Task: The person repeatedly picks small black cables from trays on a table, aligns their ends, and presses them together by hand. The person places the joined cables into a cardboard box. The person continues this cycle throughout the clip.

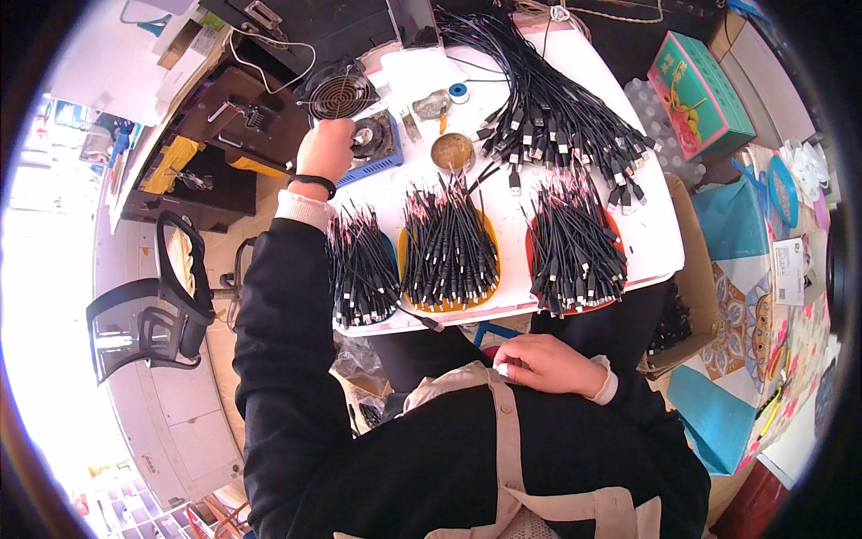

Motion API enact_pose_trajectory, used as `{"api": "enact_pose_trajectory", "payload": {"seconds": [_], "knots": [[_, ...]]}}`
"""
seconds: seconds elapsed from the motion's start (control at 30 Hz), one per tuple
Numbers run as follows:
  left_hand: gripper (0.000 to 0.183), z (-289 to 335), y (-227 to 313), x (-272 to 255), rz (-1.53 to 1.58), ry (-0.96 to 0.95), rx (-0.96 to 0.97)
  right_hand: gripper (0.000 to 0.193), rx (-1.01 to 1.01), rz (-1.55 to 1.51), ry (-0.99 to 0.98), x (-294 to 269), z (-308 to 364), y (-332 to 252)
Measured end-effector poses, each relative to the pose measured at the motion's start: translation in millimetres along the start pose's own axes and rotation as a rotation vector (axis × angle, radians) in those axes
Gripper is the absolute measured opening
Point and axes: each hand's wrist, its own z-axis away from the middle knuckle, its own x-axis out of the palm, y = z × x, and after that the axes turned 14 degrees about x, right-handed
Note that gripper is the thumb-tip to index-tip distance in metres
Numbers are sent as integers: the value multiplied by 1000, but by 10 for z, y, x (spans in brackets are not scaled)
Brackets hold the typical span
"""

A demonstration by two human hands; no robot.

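Observation:
My left hand [327, 151], with a black band at the wrist, is raised at the table's far left, beside a blue box-shaped device [373, 148] with a dark top and a round metal part. Its fingers are curled closed, and what they hold is hidden. My right hand [555, 364] rests in front of my body below the table edge, fingers loosely extended, a small white spot at one fingertip. Between them, bunches of short black cables with bare wire ends stand in a blue tray [391, 260], a yellow tray [493, 260] and a red tray [620, 234].
A round fan grille [343, 94] stands behind the blue device. A tin of brownish paste [452, 153], a wire spool [459, 92] and a pile of black USB cables [557, 117] lie farther back. A green box [705, 94] and a cardboard carton [696, 296] stand right; a chair [157, 305] left.

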Motion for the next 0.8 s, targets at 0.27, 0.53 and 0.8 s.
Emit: {"api": "enact_pose_trajectory", "payload": {"seconds": [0.27, 0.53, 0.8], "knots": [[6, 41, 43, -56, -3, 42, -6, 13, 16, -3, 32, 23, 79, -48], [9, 571, 660, -839, 570, 382, -71, 15, 16, 78, 38, 74, 231, -285], [10, 1337, 2304, -1383, 1755, 688, -149, 48, -271, -72, 514, 35, 263, -854]]}}
